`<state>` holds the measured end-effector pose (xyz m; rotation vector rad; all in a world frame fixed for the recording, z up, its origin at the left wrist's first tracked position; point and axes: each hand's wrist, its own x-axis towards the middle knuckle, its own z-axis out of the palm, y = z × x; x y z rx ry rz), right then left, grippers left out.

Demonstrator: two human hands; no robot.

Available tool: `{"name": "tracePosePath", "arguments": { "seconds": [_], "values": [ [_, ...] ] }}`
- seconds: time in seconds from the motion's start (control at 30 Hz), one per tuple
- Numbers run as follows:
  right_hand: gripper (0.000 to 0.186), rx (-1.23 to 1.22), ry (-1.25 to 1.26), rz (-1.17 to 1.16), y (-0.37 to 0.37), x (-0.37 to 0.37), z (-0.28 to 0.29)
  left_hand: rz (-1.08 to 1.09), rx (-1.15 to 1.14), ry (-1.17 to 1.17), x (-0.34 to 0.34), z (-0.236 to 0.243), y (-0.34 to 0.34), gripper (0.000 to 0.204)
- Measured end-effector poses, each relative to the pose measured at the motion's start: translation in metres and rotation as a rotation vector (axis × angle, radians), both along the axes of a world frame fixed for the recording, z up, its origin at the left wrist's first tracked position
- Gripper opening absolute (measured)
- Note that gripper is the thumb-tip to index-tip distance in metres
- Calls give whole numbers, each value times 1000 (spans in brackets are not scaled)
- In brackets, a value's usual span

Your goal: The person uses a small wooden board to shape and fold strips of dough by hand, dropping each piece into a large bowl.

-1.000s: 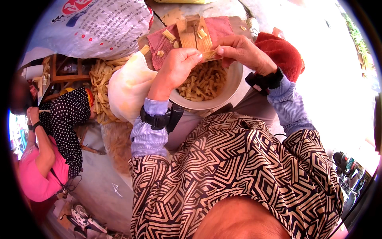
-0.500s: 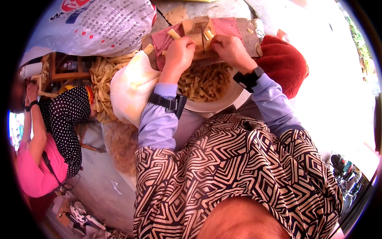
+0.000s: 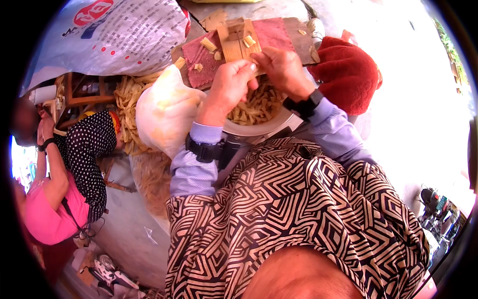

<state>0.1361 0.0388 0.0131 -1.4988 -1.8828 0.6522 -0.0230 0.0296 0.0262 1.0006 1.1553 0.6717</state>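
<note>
My left hand point(image 3: 230, 88) and my right hand point(image 3: 285, 71) meet above the near edge of a wooden block point(image 3: 234, 44), fingertips pinched together. What lies between their fingers is too small and hidden to make out. The block rests on a wooden board point(image 3: 302, 44) covered with pink cloth point(image 3: 274, 36). One short pale-yellow chunk point(image 3: 249, 41) sits on the block, and another ridged yellow chunk point(image 3: 208, 44) lies on the cloth to its left. Below my hands a white basin point(image 3: 255, 130) holds many pale-yellow strips point(image 3: 261, 107).
A dark red towel point(image 3: 343, 74) bulges right of the board. On the left are a stained white cloth point(image 3: 164, 112), heaped yellow strips point(image 3: 130, 99) and a large printed sack point(image 3: 124, 37). Further left sits a person in a pink top point(image 3: 52, 212), hands raised together.
My hands were apart at either side of the block's slotted top; now they have come together at its near edge. The block looks tipped or turned, and one chunk now lies on it.
</note>
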Motion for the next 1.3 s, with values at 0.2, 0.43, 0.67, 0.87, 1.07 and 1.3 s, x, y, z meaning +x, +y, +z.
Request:
{"name": "tracePosePath", "arguments": {
  "seconds": [0.2, 0.43, 0.67, 0.87, 1.07, 1.3],
  "values": [
    [16, -1012, 609, 357, -26, -2, 37, -84, 123, 78, -26, -39, 17, 28],
    [19, -339, 523, 59, -17, -2, 18, 195, -285, -563, 10, -3, -25, 11],
    [15, 46, 25, 45, -20, 9, 9, 69, -285, -554, 1, -34, -25, 9],
    [25, -352, 245, 49, -26, 11, -6, 20, 803, 521, 2, -26, -24, 16],
    [30, -1098, 1268, 57, -39, 6, -25, 138, 1005, 480, 13, -31, -35, 27],
    [11, -259, 637, 35, -37, 0, -23, 136, 743, 536, 22, -16, -38, 15]
  ]
}}
